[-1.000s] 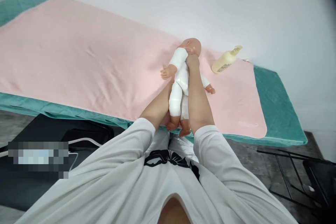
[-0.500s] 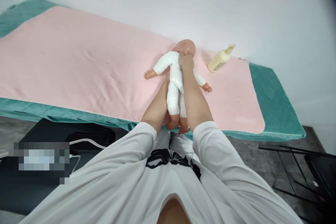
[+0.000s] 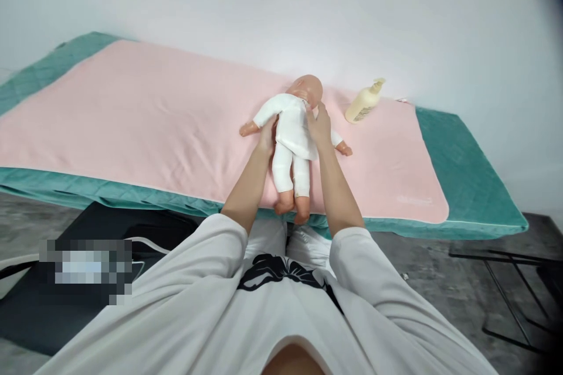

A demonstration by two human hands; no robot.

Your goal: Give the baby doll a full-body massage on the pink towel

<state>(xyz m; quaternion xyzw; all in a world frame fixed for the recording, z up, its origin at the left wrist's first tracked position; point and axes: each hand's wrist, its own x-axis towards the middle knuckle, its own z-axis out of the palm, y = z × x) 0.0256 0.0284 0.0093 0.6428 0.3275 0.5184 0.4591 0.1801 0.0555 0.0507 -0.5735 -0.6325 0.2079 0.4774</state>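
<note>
Doll [image 3: 294, 129] on pad [image 3: 387, 170], between your two hands, presumably for even support. Your right hand [image 3: 321, 128] rests loosely open against its chest; your left hand [image 3: 267, 136] meets the opposite side, grip hidden. Bottle [image 3: 361, 106] beside it, probably for reach. Count: one doll, one pad, one bottle.

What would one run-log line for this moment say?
left hand: at side of doll | right hand: on doll's upper body | doll: lying on pink mat | pump bottle: standing on mat, right of doll
</note>
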